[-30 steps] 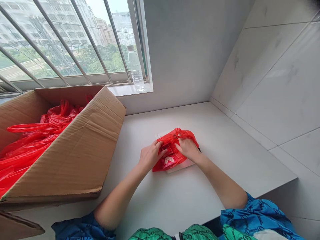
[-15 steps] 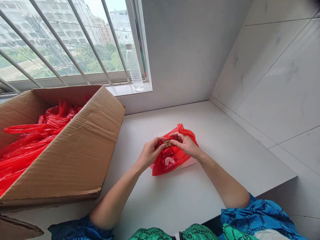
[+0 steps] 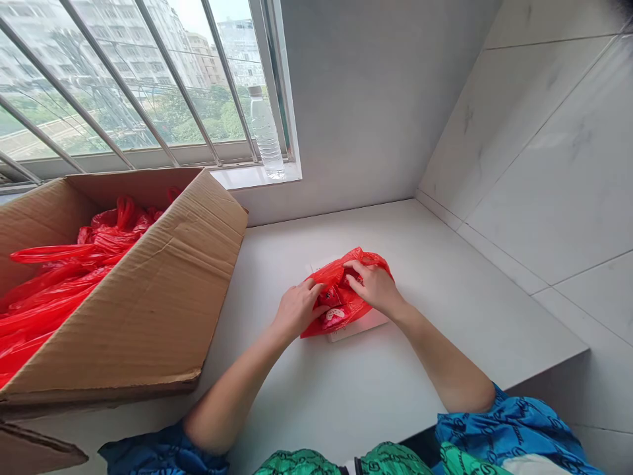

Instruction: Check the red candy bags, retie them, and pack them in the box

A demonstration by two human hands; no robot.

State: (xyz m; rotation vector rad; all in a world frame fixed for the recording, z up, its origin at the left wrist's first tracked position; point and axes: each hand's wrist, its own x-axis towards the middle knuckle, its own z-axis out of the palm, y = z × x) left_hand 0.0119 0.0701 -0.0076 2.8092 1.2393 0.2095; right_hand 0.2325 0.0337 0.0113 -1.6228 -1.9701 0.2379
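Note:
A thin red plastic bag point(image 3: 363, 257) lies on the white tabletop with its mouth spread. Inside are small shiny red packets point(image 3: 330, 297), one with a pale printed patch point(image 3: 335, 315). My left hand point(image 3: 298, 307) rests at the bag's left edge, thumb and fingers apart over the opening. On the other side my right hand point(image 3: 374, 285) reaches into the bag, its fingers curved and parted near the packets. Plastic partly hides its fingertips. Under the bag, a flat white object point(image 3: 359, 328) sticks out at the front.
To the left stands a large cardboard box point(image 3: 148, 297) filled with red plastic bags point(image 3: 99, 264). A clear plastic bottle point(image 3: 268, 138) stands on the sill of the barred window. Walls bound the table point(image 3: 469, 310) at the back and right; its front right corner is exposed.
The small red and gold packet that both hands held up over the bag is no longer between them. My fingers have spread apart, and the bag's front edge has shifted, baring more of the white object.

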